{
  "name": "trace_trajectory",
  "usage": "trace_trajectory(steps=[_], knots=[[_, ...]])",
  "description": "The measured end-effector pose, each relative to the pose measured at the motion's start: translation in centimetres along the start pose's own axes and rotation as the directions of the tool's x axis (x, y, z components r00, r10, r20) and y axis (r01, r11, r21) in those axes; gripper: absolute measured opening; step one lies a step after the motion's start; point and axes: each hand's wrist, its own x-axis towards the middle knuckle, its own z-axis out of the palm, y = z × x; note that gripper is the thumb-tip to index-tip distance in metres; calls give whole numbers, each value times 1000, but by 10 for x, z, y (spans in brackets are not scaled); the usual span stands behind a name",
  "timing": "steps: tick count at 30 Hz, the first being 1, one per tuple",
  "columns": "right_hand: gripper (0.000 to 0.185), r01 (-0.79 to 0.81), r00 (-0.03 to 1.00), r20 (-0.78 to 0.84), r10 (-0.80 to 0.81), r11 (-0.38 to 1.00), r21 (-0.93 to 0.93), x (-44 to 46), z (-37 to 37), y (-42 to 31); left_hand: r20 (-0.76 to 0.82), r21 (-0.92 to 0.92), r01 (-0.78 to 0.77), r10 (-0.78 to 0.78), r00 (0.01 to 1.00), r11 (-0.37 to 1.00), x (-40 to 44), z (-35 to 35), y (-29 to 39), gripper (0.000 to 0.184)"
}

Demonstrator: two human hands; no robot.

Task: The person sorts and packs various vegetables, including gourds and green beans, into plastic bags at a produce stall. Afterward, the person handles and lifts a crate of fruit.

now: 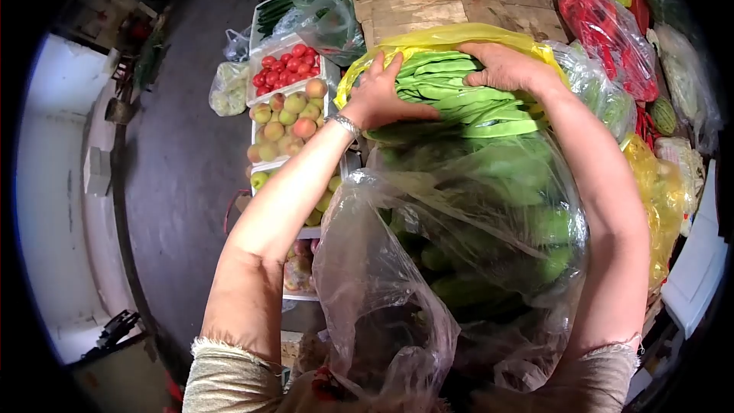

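Note:
A pile of flat green beans (459, 80) lies in a yellow plastic bag (489, 33) whose mouth is spread around it. My left hand (382, 95) rests at the pile's left edge, fingers and thumb stretched apart, with a metal bracelet at the wrist. On the right, my right hand (508, 69) touches the beans, its thumb apart from the fingers. Both hands frame the pile without visibly gripping any beans. Closer to me, a clear plastic bag (367, 237) covers large green vegetables (527, 222), whose kind is blurred by the film.
To the left stand boxes of tomatoes (287, 69), peaches (287, 122) and other fruit. Wooden boards (451, 0) lie behind the beans. A red bag (608, 38) and a yellow bag (650, 199) crowd the right side. Grey floor (172, 176) runs along the left.

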Motion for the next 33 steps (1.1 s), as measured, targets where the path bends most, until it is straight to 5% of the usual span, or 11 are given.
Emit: trace_trajectory(steps=[8, 10, 13, 14, 16, 18, 23, 26, 28, 31, 33], knots=[[33, 241, 926, -282, -252, 968, -73, -32, -25, -21, -50, -43, -48, 46, 998, 998, -2, -10, -2, 123], [35, 269, 896, -352, -271, 962, -53, -43, -30, -18, 61, -475, -106, 153, 986, 874, 0, -16, -11, 121], [38, 216, 911, -395, -115, 951, 222, -59, -27, -22, 91, -510, -119, 191, 977, 852, 0, -16, -25, 106], [38, 217, 913, -392, -116, 950, 226, -59, -25, -27, 67, -499, -106, 161, 985, 860, -3, -16, -25, 103], [42, 2, 977, -209, -44, 980, -197, -59, -21, -38, 93, -470, -91, 152, 984, 878, -6, -18, -23, 90], [58, 104, 978, -121, -172, 896, -433, -67, 18, -42, 190, -725, 17, 177, 966, 689, -7, -25, -26, 82], [68, 88, 996, 25, -84, 961, -263, -67, 1, -49, 196, -846, 126, 82, 977, 518, -15, -43, -40, 60], [69, 111, 985, -86, -147, 936, -334, -80, -2, -54, 17, -595, 122, -139, 990, 795, -18, -67, -54, 51], [67, 181, 970, -99, -221, 934, -309, -87, -22, -60, -145, -588, -3, -101, 984, 809, -27, -67, -49, 47], [62, 136, 952, -241, -191, 964, -227, -95, -33, -62, -260, 40, -386, 382, 887, 922, -44, -56, -6, 64], [73, -38, 964, -264, -26, 971, -237, -95, -27, -39, -115, 71, -326, 332, 936, 943, -45, -43, 3, 90]])
